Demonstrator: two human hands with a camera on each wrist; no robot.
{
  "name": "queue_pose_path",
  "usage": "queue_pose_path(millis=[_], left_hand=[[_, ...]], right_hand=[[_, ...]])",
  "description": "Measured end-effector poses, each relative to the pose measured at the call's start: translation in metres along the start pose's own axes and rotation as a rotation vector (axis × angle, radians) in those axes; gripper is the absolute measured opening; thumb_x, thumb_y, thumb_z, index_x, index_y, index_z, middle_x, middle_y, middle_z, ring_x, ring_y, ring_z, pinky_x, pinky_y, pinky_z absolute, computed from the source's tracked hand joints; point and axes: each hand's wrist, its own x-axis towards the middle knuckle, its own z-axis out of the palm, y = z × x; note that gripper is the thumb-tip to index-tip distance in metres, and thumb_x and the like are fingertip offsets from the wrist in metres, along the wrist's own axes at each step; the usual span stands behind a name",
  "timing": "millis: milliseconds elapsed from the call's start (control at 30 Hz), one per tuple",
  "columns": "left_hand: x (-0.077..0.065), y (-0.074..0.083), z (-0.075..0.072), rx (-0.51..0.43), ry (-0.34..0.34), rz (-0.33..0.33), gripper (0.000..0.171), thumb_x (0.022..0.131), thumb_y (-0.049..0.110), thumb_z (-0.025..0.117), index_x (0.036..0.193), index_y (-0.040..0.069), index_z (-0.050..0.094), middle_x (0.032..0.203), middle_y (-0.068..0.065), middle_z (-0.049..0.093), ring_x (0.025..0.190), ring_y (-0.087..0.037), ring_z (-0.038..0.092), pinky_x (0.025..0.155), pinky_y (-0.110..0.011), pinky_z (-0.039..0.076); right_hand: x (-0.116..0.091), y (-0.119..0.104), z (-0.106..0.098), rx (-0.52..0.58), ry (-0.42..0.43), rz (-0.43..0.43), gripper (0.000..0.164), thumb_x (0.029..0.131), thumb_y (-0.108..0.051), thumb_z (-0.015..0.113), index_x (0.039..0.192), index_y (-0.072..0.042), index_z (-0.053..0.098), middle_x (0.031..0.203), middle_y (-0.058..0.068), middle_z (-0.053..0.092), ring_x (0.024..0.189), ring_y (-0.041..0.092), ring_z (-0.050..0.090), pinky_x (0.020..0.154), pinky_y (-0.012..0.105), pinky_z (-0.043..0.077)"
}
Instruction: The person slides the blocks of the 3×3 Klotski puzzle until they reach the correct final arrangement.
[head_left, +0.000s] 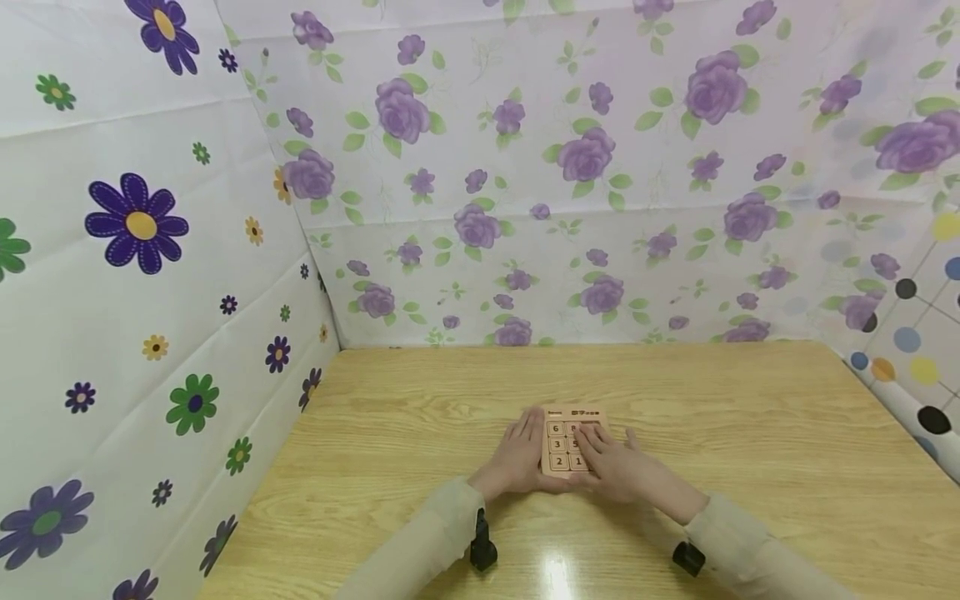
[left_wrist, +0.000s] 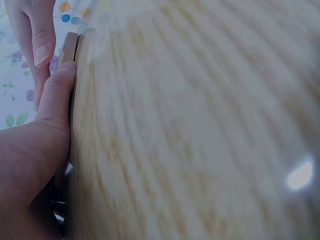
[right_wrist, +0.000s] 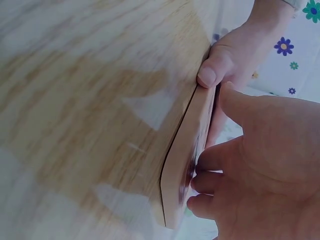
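Observation:
A wooden number sliding puzzle (head_left: pixel 566 410) lies flat on the table, with tiles 6, 8, 3, 5, 2 and 1 showing. My left hand (head_left: pixel 521 454) lies along its left side, fingers straight, while the thumb (right_wrist: pixel 207 76) presses the near edge. Over the right part of the puzzle is my right hand (head_left: pixel 618 468), its fingertips (right_wrist: pixel 202 205) touching the tiles and its palm hiding several of them. A dark strip shows beside the 8, above those fingers. From the left wrist, just the puzzle's pale side edge (left_wrist: pixel 69 47) is visible.
The wood-grain table (head_left: pixel 420 392) spreads around the puzzle, with a light glare near its front. Flowered white cloth (head_left: pixel 480 183) hangs behind it and on the left, and a dotted cloth (head_left: pixel 907 340) on the right. Black straps (head_left: pixel 482 546) are on both wrists.

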Motion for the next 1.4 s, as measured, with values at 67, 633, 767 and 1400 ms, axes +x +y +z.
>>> queue_pose_path(millis=[67, 633, 767, 1400], left_hand=[[0.0, 0.0, 0.0, -0.001, -0.004, -0.002, 0.129, 0.072, 0.073, 0.066, 0.154, -0.003, 0.0, 0.162, -0.019, 0.005, 0.151, -0.03, 0.007, 0.123, -0.045, 0.016], [-0.001, 0.0, 0.001, -0.019, 0.006, 0.0, 0.13, 0.072, 0.073, 0.067, 0.153, -0.003, 0.001, 0.162, -0.02, 0.005, 0.151, -0.03, 0.008, 0.122, -0.045, 0.016], [-0.001, 0.0, 0.001, -0.019, 0.002, -0.004, 0.13, 0.071, 0.073, 0.067, 0.154, -0.003, 0.0, 0.162, -0.019, 0.004, 0.151, -0.029, 0.007, 0.123, -0.045, 0.016], [-0.001, 0.001, -0.001, -0.048, -0.003, -0.003, 0.13, 0.072, 0.073, 0.067, 0.154, -0.003, 0.0, 0.162, -0.019, 0.003, 0.151, -0.029, 0.007, 0.123, -0.045, 0.014]], right_hand=[[-0.001, 0.0, 0.0, 0.004, -0.002, -0.001, 0.081, 0.096, -0.058, 0.043, 0.151, -0.001, 0.028, 0.158, 0.019, 0.025, 0.147, 0.039, 0.02, 0.11, 0.074, 0.01], [-0.014, -0.004, -0.007, 0.014, -0.033, 0.018, 0.082, 0.096, -0.055, 0.045, 0.15, 0.004, 0.027, 0.157, 0.023, 0.024, 0.145, 0.042, 0.023, 0.111, 0.074, 0.009], [-0.017, -0.006, -0.008, 0.016, -0.045, 0.025, 0.083, 0.095, -0.056, 0.046, 0.149, 0.005, 0.027, 0.156, 0.023, 0.025, 0.145, 0.042, 0.023, 0.112, 0.073, 0.009], [-0.021, -0.006, -0.011, 0.039, -0.079, 0.04, 0.083, 0.095, -0.054, 0.049, 0.147, 0.008, 0.03, 0.155, 0.027, 0.025, 0.145, 0.045, 0.021, 0.109, 0.076, 0.009]])
